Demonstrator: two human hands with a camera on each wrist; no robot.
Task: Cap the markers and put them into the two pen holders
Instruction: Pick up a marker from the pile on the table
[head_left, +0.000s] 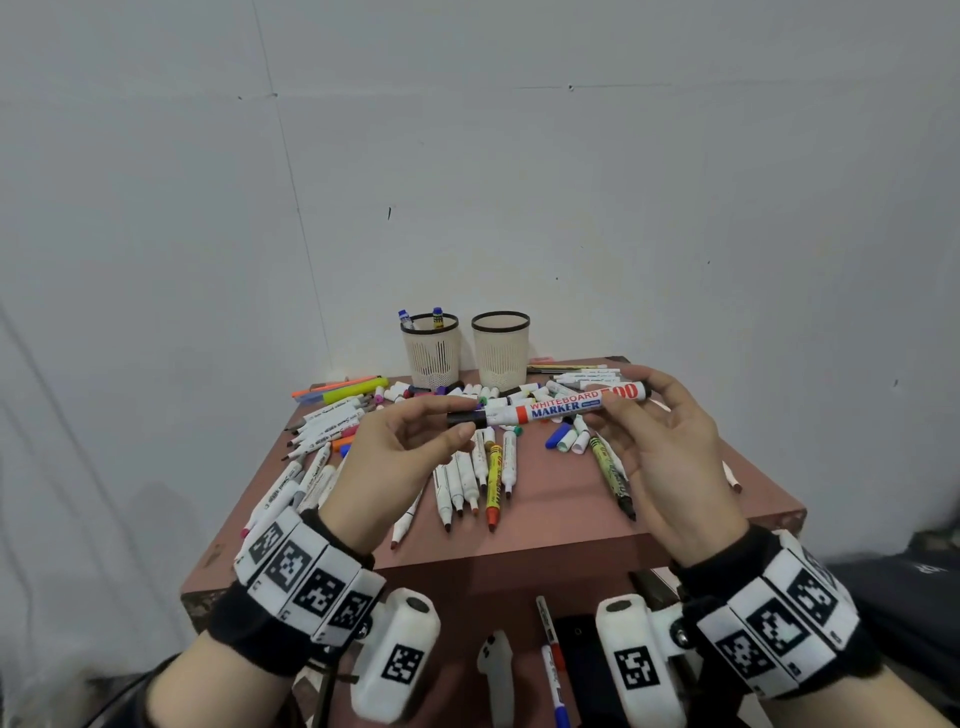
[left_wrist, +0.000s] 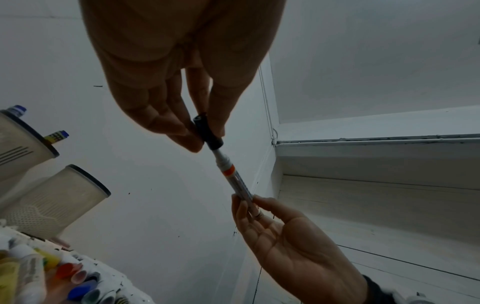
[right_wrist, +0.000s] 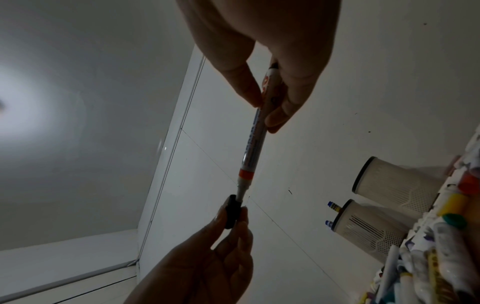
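We hold a whiteboard marker (head_left: 561, 406) level above the table (head_left: 571, 525), between our two hands. Our right hand (head_left: 670, 457) pinches the rear part of its barrel between thumb and fingertips, palm turned up toward us. Our left hand (head_left: 400, 457) pinches a black cap (head_left: 466, 418) between thumb and forefinger at the marker's other end; in the wrist views the cap sits over the tip, with the narrow white neck still showing between the cap and the orange band, so it is not pushed fully home. Beyond both hands, at the far edge of the table, stand two cream mesh pen holders: the left pen holder (head_left: 431, 353), past our left fingertips, has two blue-capped markers (head_left: 437, 316) standing in it, and the right pen holder (head_left: 501, 351) stands just beside it. Under and around our hands lie many loose markers (head_left: 472, 483) and separate caps (head_left: 566, 436), scattered over the tabletop. Below our wrists, nearer to us, a few more pens (head_left: 551, 654) lie on a lower surface.
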